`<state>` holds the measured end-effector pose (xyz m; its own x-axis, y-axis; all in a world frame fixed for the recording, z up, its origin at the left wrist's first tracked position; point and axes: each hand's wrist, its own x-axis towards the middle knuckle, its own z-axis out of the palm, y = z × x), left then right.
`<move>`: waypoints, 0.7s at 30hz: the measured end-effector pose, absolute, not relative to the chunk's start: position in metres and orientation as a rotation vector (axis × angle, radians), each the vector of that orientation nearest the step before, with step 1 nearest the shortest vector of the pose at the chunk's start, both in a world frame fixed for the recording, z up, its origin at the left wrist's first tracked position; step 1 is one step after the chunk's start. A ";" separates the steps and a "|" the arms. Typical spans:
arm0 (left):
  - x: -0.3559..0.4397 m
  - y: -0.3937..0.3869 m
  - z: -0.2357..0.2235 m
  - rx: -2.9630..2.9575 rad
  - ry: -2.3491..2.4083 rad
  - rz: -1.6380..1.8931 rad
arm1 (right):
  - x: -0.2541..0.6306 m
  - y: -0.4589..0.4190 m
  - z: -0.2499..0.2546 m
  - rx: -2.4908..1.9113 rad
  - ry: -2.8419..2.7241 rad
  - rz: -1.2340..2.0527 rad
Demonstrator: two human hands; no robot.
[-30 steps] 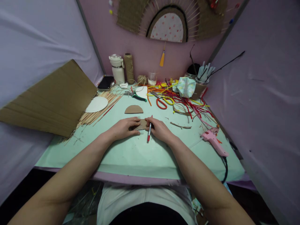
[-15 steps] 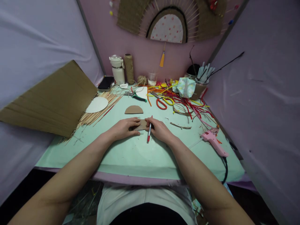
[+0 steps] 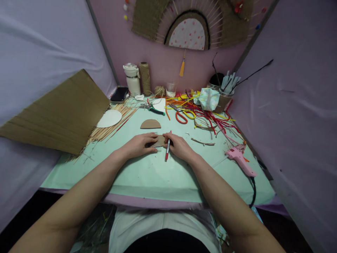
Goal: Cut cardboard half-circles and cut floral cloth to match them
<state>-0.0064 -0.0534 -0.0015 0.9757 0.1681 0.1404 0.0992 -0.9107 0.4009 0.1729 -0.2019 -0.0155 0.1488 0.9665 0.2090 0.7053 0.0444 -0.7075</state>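
Fingers [image 3: 150, 137] of the left hand [image 3: 139, 144] form a low arch, parted from the thumb by a moderate gap, and hold the left end of a small cardboard piece [image 3: 159, 141] down on the table [image 3: 163, 175]. Those of the right hand [image 3: 179, 146] are curled in closely, with a pen [image 3: 167, 151] tucked among them, its red end aimed at 6 o'clock; their tips meet the piece's right end, though the exact contact is partly hidden. Counting from that piece, which lies between the hands, a half-round of cardboard [image 3: 150, 124] sits near at 11 o'clock. Green-handled pliers [image 3: 157, 111] are at 12 and scissors [image 3: 181, 110] at 1, while a twig [image 3: 202, 142] lies at 3. Farther off, a pink glue gun [image 3: 240, 161] rests just past 3. A white oval [image 3: 109, 118] lies on thin sticks [image 3: 112, 131] around 10, beside a large tilted cardboard sheet [image 3: 60, 112] between 9 and 10
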 end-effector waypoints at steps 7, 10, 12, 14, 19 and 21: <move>-0.006 -0.054 0.000 2.700 0.188 0.240 | 0.166 -0.198 0.002 -1.600 -1.245 0.351; -0.005 -0.055 0.001 2.697 0.193 0.238 | 0.163 -0.190 0.003 -1.580 -1.156 0.314; -0.005 -0.055 0.001 2.698 0.195 0.236 | 0.163 -0.184 -0.001 -1.599 -1.066 0.379; -0.006 -0.054 0.001 2.702 0.191 0.236 | 0.163 -0.179 -0.006 -1.620 -1.008 0.427; -0.006 -0.053 -0.001 2.698 0.177 0.250 | 0.163 -0.174 -0.015 -1.621 -1.068 0.441; -0.006 -0.053 -0.002 2.703 0.177 0.247 | 0.163 -0.173 -0.016 -1.636 -1.052 0.451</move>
<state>-0.0062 -0.0530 -0.0015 0.9761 0.1610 0.1461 0.0866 -0.9043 0.4180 0.1626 -0.1734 -0.0158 0.5354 0.8160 0.2180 0.4046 -0.0212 -0.9142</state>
